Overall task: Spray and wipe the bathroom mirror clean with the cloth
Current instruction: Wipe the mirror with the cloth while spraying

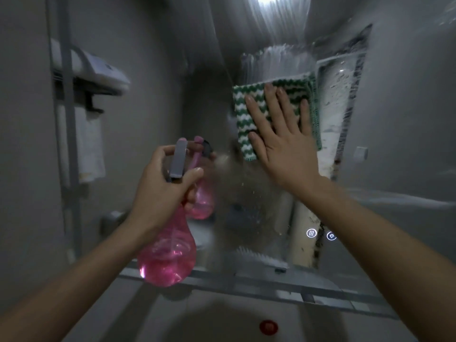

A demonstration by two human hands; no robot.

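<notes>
Right hand, fingers flat, is pressing the cloth on the wet mirror; left hand is gripping the spray bottle. Wiping is underway; next likely sweeps downward.

— Where were we standing, a home bathroom?

— We took it for a bathroom, a small one. We faced a wall mirror with two lit touch icons in its glass, and a white basin with a red drain plug sat just below it.

— And to the side?

— We saw a towel hanging under a wall-mounted unit, and plain grey walls close around us.
</notes>
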